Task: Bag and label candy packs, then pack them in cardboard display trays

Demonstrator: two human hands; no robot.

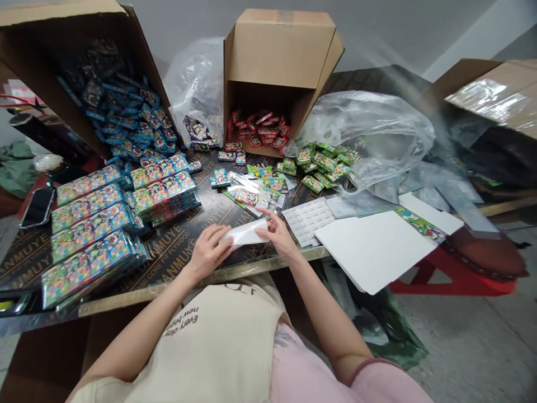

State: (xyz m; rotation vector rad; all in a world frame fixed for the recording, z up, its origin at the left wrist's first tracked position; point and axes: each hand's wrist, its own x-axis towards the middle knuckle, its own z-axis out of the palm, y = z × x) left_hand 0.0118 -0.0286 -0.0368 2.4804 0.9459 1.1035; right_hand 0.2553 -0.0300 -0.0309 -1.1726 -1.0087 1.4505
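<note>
Between my two hands, at the table's front edge, is a flat white glossy strip (246, 233), slightly slanted. Whether it is paper, card or a wrapped pack, I cannot tell. My left hand (211, 249) closes on its left end with the fingers lying over the top. The fingers and thumb of my right hand (278, 234) pinch the right end. Just beyond lie clear plastic sleeves and green printed cards (268, 184), with a small red box (246, 197) on them. A white sheet of small labels (307, 221) lies right of my right hand.
Stacks of wrapped multicoloured box sets (90, 254) stand at left beside a phone (37, 207). Cartons hold small blue boxes (126, 123) and red boxes (264, 130). Green boxes (325, 162) spill from a plastic bag (377, 123). White cards (377, 246) overhang the front edge near a red stool (457, 274).
</note>
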